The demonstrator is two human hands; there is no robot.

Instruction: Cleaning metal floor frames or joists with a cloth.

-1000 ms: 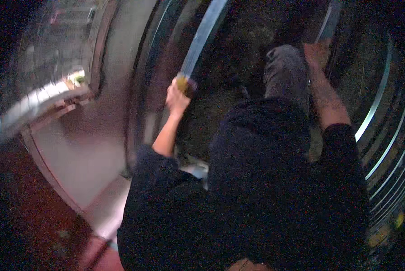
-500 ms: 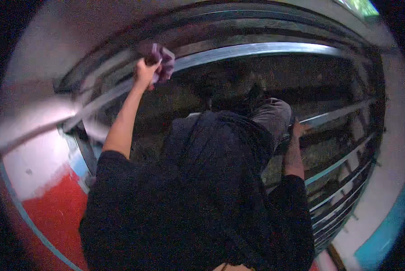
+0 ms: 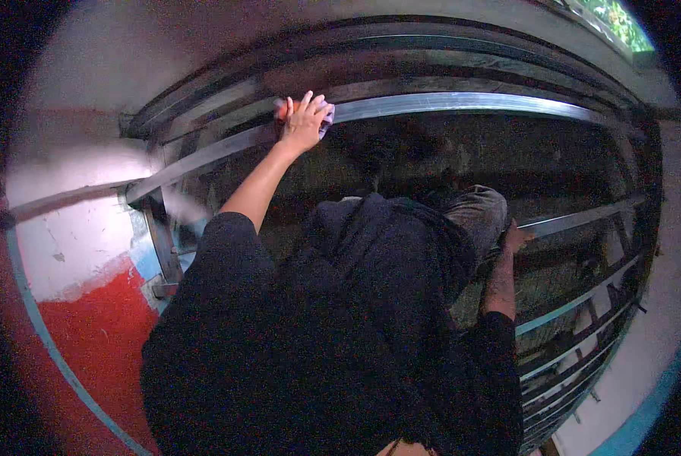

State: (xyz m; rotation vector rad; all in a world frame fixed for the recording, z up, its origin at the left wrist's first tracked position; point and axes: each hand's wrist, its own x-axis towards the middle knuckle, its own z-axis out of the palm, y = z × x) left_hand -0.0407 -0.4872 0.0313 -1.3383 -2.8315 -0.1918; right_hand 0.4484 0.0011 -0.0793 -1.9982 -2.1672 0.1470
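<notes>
My left hand (image 3: 304, 128) is on the long metal bar (image 3: 462, 102) in front of me, its fingers spread and curved over the bar. Beneath its palm is a crumpled purple and reddish cloth (image 3: 327, 120), pressed against the bar and mostly covered by the hand. Lower on the right, my right hand (image 3: 516, 237) grips another metal bar (image 3: 576, 220) beside my bent knee. Its fingers are partly hidden behind the bar and in shadow.
More parallel metal bars (image 3: 553, 328) run along the lower right. My bent leg (image 3: 481, 213) is between the bars. At left stands a white and red painted wall (image 3: 90, 334). Greenery shows through an opening (image 3: 617, 23) at upper right.
My left hand has come down from holding the bunched cloth up, moving right, and now presses it onto the bar with fingers spread. The right hand keeps its place on its bar.
</notes>
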